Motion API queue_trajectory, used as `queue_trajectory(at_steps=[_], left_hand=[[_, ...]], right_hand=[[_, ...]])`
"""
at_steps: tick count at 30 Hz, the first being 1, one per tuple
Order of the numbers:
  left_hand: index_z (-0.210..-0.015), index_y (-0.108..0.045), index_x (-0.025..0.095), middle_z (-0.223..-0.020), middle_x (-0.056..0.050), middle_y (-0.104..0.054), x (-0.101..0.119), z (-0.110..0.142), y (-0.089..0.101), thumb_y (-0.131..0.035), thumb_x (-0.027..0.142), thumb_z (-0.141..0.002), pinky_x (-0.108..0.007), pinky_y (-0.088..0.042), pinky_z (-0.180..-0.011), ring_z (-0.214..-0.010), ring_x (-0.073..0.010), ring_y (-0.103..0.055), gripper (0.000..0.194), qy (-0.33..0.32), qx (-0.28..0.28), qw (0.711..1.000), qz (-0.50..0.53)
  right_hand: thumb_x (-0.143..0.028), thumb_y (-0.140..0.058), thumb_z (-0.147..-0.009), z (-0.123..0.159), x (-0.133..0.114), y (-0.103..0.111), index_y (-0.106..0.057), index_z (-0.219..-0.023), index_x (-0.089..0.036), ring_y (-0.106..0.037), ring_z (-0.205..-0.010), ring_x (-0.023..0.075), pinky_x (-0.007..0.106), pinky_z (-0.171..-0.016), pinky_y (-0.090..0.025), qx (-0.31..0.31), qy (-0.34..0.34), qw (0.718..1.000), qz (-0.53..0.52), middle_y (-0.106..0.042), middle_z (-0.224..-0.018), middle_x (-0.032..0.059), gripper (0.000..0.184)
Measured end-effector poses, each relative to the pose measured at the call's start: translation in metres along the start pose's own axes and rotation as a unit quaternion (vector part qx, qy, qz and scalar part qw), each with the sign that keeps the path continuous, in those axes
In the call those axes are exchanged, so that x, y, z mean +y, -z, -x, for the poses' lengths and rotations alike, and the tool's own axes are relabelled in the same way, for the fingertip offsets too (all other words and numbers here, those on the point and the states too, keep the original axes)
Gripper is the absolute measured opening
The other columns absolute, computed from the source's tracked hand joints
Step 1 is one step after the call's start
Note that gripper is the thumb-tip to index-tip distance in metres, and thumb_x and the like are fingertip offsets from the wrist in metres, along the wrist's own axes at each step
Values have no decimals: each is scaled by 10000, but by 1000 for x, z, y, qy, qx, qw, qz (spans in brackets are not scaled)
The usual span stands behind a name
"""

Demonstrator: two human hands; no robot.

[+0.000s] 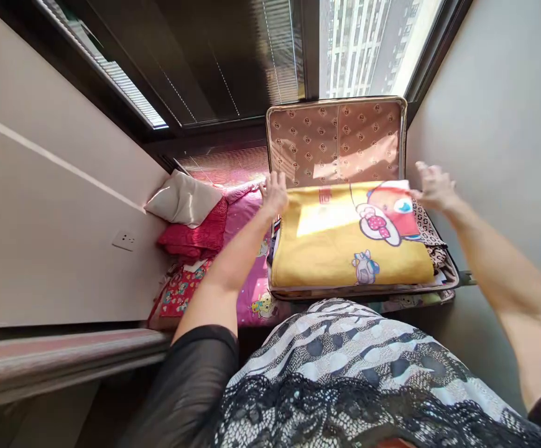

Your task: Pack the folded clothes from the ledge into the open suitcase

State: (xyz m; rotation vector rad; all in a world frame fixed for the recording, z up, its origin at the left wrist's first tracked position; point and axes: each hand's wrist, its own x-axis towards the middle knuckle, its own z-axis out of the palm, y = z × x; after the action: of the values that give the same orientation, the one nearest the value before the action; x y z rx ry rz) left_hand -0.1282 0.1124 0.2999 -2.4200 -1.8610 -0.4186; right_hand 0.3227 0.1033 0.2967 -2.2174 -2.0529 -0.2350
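A folded yellow cloth (317, 255) with a cartoon bear print lies flat on the packed contents of an open suitcase (336, 140). At its far left corner is my left hand (276, 194), fingers apart and resting by the cloth's edge. My right hand (434, 186) is at the far right corner, its fingers spread and the thumb side close against the cloth; whether it touches is hard to tell. Beside the cloth's right edge shows a black-and-white patterned fabric (426, 227). Most of what lies beneath the yellow cloth is hidden.
Behind the suitcase lid stands a window (364, 50) with dark frames. To the left are a beige cushion (184, 199), red cloth (196, 236) and a purple printed mat (249, 242). Walls close in on both sides; the left one has a socket (124, 241).
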Motion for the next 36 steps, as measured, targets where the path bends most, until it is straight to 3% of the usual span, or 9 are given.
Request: queue_trajectory(at_steps=[1,4,7,9,13,17,26,31,36], left_hand=[[-1640,-476,47,-1684,-291,-480,11,10,-21,-656,343,-1095,-704,-361,-1275,-1594,-398,-409,646,4,-22,1000,5],[-1749,-450,172,-1835,-220,-308,33,59,-83,-564,480,-1126,-718,-230,-1359,-1730,-446,-187,704,10,-112,993,24],[-1788,-407,293,-1878,-159,-233,36,118,-134,-568,609,-1099,-816,-192,-1322,-1744,-510,-62,775,51,-202,977,40],[-1791,-387,336,-1892,-141,-192,32,150,-161,-554,592,-1108,-838,-221,-1299,-1741,-514,-88,748,80,-241,966,38],[-1781,-397,331,-1887,-149,-207,26,182,-204,-601,541,-1091,-810,-226,-1317,-1742,-495,-122,750,95,-223,970,0],[-1754,-469,288,-1866,-174,-263,27,194,-229,-684,495,-1033,-802,-220,-1327,-1728,-513,-165,781,102,-210,972,-30],[-1724,-524,272,-1833,-149,-358,35,197,-220,-634,405,-1032,-744,-210,-1366,-1726,-472,-223,714,116,-186,975,-28],[-1712,-548,266,-1821,-160,-382,48,180,-181,-570,375,-1065,-764,-245,-1341,-1708,-453,-283,657,133,-192,972,-28],[-1665,-609,250,-1844,-171,-329,103,144,-140,-559,493,-1096,-753,-224,-1345,-1721,-454,-232,621,44,-186,981,24]], right_hand=[[-512,-591,-1131,18,-16,-21,-366,-1769,-11,-534,-1422,424,585,-1025,-473,-31,7,999,-17,-435,-1639,430,842],[-570,-593,-1099,85,-48,-81,-411,-1792,-277,-268,-1616,531,727,-1144,-411,-62,43,997,-20,-241,-1835,252,774],[-659,-559,-1064,141,-51,-133,-398,-1786,-414,-198,-1648,552,781,-1173,-360,-43,58,997,-22,-171,-1884,143,779],[-649,-548,-1065,163,-45,-167,-427,-1765,-451,-231,-1646,536,776,-1178,-351,-38,53,998,-28,-241,-1868,131,738],[-592,-587,-1054,184,-35,-225,-555,-1696,-430,-298,-1639,497,710,-1177,-373,-11,37,998,-44,-366,-1811,166,663],[-583,-607,-1029,197,-35,-250,-637,-1635,-411,-316,-1643,483,689,-1212,-344,12,34,998,-58,-394,-1795,167,631],[-419,-544,-973,201,-41,-226,-683,-1591,-379,-377,-1610,466,660,-1216,-352,-26,0,996,-80,-529,-1703,152,634],[-417,-550,-1005,186,-40,-184,-710,-1562,-343,-430,-1564,442,634,-1217,-321,16,43,998,-52,-566,-1664,173,584],[-483,-508,-1070,126,-35,-144,-642,-1637,-316,-335,-1615,461,639,-1231,-275,45,92,993,-56,-475,-1729,195,606]])
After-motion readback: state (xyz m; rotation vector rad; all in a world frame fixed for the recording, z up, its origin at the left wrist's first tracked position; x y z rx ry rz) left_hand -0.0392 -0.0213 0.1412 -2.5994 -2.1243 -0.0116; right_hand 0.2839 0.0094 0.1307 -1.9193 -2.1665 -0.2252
